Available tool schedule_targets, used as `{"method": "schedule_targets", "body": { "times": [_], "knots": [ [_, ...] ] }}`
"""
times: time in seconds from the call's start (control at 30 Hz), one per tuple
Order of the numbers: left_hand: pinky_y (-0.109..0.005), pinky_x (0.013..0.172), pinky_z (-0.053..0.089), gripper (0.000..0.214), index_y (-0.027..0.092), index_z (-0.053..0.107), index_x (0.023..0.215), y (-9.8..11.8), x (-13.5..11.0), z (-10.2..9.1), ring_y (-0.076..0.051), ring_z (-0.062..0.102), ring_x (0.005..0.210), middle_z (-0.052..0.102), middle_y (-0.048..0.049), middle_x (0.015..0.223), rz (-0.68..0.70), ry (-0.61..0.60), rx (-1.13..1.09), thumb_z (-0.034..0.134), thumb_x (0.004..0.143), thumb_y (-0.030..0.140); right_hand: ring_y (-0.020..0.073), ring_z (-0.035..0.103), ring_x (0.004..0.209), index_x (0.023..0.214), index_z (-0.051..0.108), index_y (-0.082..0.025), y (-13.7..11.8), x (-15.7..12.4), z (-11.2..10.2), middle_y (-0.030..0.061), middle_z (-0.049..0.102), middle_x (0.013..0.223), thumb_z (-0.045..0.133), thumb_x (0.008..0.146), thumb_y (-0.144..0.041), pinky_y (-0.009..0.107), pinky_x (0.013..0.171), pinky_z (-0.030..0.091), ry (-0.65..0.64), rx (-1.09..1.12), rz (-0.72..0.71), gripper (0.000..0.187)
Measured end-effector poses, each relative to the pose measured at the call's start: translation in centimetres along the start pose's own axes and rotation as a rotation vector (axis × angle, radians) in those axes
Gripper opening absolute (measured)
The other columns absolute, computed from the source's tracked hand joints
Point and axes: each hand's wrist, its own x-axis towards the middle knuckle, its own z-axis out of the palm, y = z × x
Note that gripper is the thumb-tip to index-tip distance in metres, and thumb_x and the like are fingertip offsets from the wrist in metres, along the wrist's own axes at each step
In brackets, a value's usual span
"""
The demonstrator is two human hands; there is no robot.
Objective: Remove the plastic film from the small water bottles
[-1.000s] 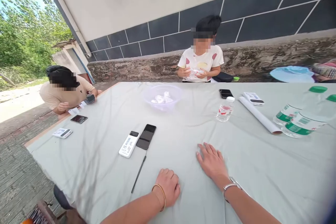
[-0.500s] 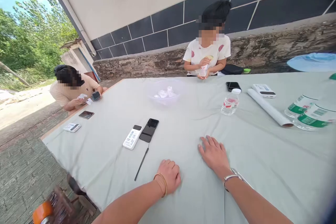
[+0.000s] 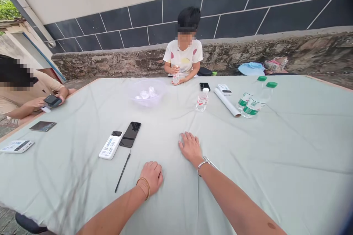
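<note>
My left hand (image 3: 152,176) rests on the grey-green tablecloth (image 3: 248,161) with its fingers curled under, nothing visible in it; a thin bangle circles the wrist. My right hand (image 3: 189,147) lies flat on the cloth, fingers stretched forward, a silver bracelet at the wrist. To the left of my hands lie a black phone (image 3: 131,134) with a dark cable and a white power bank (image 3: 110,145).
A clear plastic bowl (image 3: 147,93) with white pieces stands mid-table. A small water bottle (image 3: 202,100), a white paper roll (image 3: 227,102), two green-capped bottles (image 3: 257,101), another phone (image 3: 204,86) and power bank (image 3: 224,89) lie beyond. One person sits opposite, another at left holding a device.
The view has swung to the right and the table now fills more of the frame. Both my hands stay resting on the cloth in the same poses.
</note>
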Motion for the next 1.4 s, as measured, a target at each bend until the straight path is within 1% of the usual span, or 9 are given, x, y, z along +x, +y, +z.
{"method": "schedule_targets", "body": {
  "times": [0.17, 0.27, 0.4, 0.5, 0.7, 0.8, 1.07, 1.2, 1.4],
  "knots": [
    [-0.037, 0.077, 0.037, 0.017, 0.018, 0.057, 0.082, 0.1, 0.1, -0.4, -0.022, 0.052, 0.084, 0.060, -0.0070, 0.087, 0.002, -0.024, 0.006, 0.040, 0.084, 0.020, 0.0250, 0.036, 0.131, 0.135, 0.045, -0.012, 0.0, -0.3, 0.0, 0.0141, 0.044, 0.141, 0.035, 0.092, -0.029, 0.040, 0.111, 0.021, 0.051, 0.014, -0.020, 0.048],
    [-0.037, 0.077, 0.038, 0.017, 0.019, 0.057, 0.082, 0.1, 0.1, -0.6, -0.022, 0.053, 0.084, 0.060, -0.0071, 0.087, 0.001, -0.024, 0.014, 0.040, 0.084, 0.021, 0.0247, 0.034, 0.133, 0.132, 0.048, -0.013, 0.0, -0.5, 0.2, 0.0140, 0.044, 0.141, 0.033, 0.092, -0.026, 0.040, 0.111, 0.020, 0.044, 0.011, -0.014, 0.045],
    [-0.036, 0.078, 0.038, 0.018, 0.019, 0.058, 0.083, 0.1, 0.0, -0.7, -0.022, 0.053, 0.085, 0.061, -0.0074, 0.086, -0.009, -0.022, 0.017, 0.040, 0.084, 0.021, 0.0244, 0.029, 0.137, 0.137, 0.044, -0.014, 0.0, -1.6, 0.6, 0.0140, 0.038, 0.146, 0.030, 0.093, -0.027, 0.041, 0.112, 0.018, 0.023, 0.007, -0.014, 0.047],
    [-0.037, 0.078, 0.038, 0.018, 0.019, 0.058, 0.083, 0.1, 0.0, -0.8, -0.023, 0.053, 0.086, 0.061, -0.0079, 0.087, -0.007, -0.020, 0.011, 0.040, 0.084, 0.022, 0.0257, 0.025, 0.139, 0.139, 0.042, -0.017, 0.4, -3.7, 0.7, 0.0127, 0.033, 0.149, 0.031, 0.093, -0.034, 0.044, 0.113, 0.016, -0.009, -0.006, -0.042, 0.050],
    [-0.037, 0.079, 0.038, 0.019, 0.019, 0.059, 0.085, 0.0, -0.1, -0.8, -0.023, 0.054, 0.088, 0.061, -0.0088, 0.089, -0.007, -0.014, 0.005, 0.040, 0.085, 0.022, 0.0272, 0.022, 0.141, 0.141, 0.040, -0.024, 1.0, -9.7, 1.1, 0.0092, 0.029, 0.152, 0.029, 0.092, -0.045, 0.048, 0.114, 0.014, -0.037, -0.031, -0.085, 0.055],
    [-0.037, 0.080, 0.038, 0.020, 0.019, 0.059, 0.086, -0.1, -0.1, -0.8, -0.024, 0.054, 0.089, 0.061, -0.0091, 0.090, -0.010, -0.014, 0.006, 0.040, 0.085, 0.022, 0.0270, 0.022, 0.141, 0.141, 0.041, -0.024, 0.8, -11.3, 1.1, 0.0083, 0.029, 0.152, 0.029, 0.092, -0.045, 0.048, 0.114, 0.014, -0.045, -0.034, -0.105, 0.055],
    [-0.037, 0.080, 0.038, 0.021, 0.018, 0.060, 0.087, 0.1, -0.2, -1.0, -0.024, 0.055, 0.089, 0.063, -0.0097, 0.091, -0.038, 0.011, 0.007, 0.039, 0.085, 0.021, 0.0236, 0.025, 0.140, 0.140, 0.042, -0.028, 0.3, -11.3, 0.5, 0.0047, 0.031, 0.151, 0.028, 0.092, -0.045, 0.044, 0.114, 0.017, -0.050, -0.075, -0.091, 0.053],
    [-0.037, 0.080, 0.038, 0.020, 0.017, 0.061, 0.088, 0.1, -0.2, -1.0, -0.024, 0.055, 0.090, 0.063, -0.0103, 0.092, -0.047, 0.015, -0.001, 0.041, 0.085, 0.021, 0.0228, 0.025, 0.140, 0.139, 0.041, -0.033, 0.3, -11.3, 0.4, 0.0008, 0.032, 0.150, 0.029, 0.091, -0.045, 0.044, 0.114, 0.018, -0.051, -0.097, -0.080, 0.051],
    [-0.037, 0.079, 0.038, 0.021, 0.016, 0.061, 0.086, 0.3, -0.2, -1.1, -0.024, 0.056, 0.088, 0.062, -0.0106, 0.090, -0.049, 0.006, -0.010, 0.040, 0.084, 0.019, 0.0229, 0.023, 0.141, 0.140, 0.040, -0.031, 0.5, -11.3, 0.5, 0.0008, 0.031, 0.151, 0.025, 0.090, -0.047, 0.043, 0.115, 0.017, -0.071, -0.087, -0.085, 0.055]
  ]
}}
